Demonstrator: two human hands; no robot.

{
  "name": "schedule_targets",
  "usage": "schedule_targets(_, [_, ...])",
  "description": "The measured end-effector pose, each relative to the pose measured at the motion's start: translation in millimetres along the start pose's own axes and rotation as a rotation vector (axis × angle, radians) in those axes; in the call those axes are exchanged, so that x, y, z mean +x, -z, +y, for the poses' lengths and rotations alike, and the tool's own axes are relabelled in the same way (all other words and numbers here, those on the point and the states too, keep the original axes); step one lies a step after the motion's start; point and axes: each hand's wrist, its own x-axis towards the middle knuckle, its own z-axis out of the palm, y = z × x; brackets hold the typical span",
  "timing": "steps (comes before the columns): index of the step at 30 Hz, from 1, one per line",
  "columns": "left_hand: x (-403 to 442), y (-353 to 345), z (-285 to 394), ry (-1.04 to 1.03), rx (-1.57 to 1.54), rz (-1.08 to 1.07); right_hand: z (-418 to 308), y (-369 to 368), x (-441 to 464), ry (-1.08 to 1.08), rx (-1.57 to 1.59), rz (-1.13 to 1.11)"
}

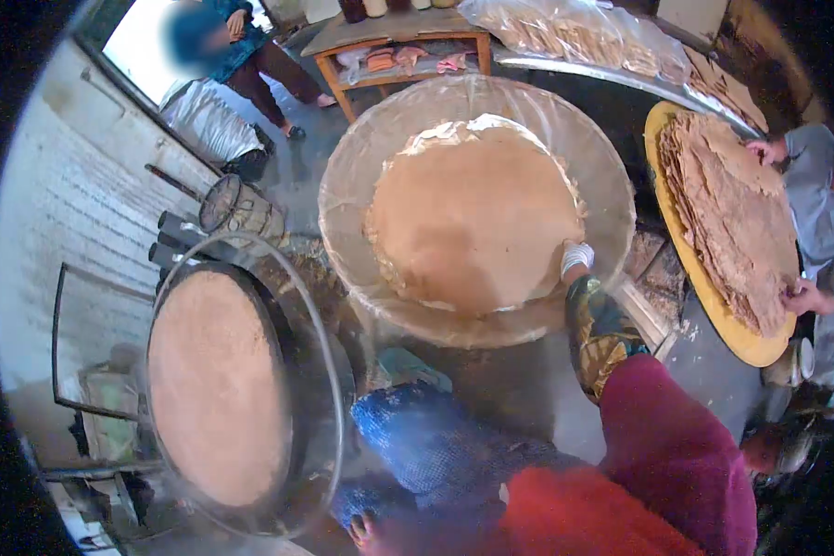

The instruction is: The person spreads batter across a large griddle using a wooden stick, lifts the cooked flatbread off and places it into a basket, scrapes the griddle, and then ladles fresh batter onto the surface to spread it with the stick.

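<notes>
Maroon cloth sleeves the right arm (672, 454) I watch from afar through the head camera, reaching up from the lower right. Beside it at the bottom lie a red garment (574, 514) and blue patterned cloth (417, 435). At the bottom edge, below the blue cloth, are what look like blurred fingers of my left hand (362, 531); I cannot tell whether they are curled or spread, or hold anything.

Above a camouflage cuff (602, 324), my right hand (577, 257), covered in white, touches the lower right edge of a large round brown sheet (473, 222). Its fingers look bent, but I cannot tell if they pinch the edge or just press on it. The sheet lies flat at the centre, on a wide, round, cloth-covered stand (343, 232), with pale edging along its far side.

To the left, a thin hoop (338, 445) stands around a dark-rimmed pan bearing a brown round (218, 389). To the right, a co-worker's two hands (764, 151) touch a stack of brown sheets (727, 213) on a yellow board (681, 287).

Farther off are a wooden table (394, 37), plastic-wrapped folded pieces (574, 37) and, upper left, a standing person in dark trousers (259, 83)
</notes>
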Motion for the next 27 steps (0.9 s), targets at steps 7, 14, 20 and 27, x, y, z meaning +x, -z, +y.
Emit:
schedule_targets(7, [-1.5, -17.4, -12.4, 0.004, 0.04, -0.027, -20.4, 100.4, -122.2, 0.337, 0.237, 0.106])
schedule_targets(14, [2.6, -37.0, -12.8, -0.005, -0.165, 0.034, 87.7, 186.4, -197.2, 1.152, 0.278, 0.532])
schedule_targets(20, [0.2, -52.8, -25.0, -0.047, -0.069, 0.057, 218.0, 184.3, -177.3, 0.868, -0.195, 0.12])
schedule_targets(27, [-9.8, -52.4, -35.3, 0.148, -0.034, 0.04, 261.8, 132.4, -121.6, 0.969, -0.579, 0.229])
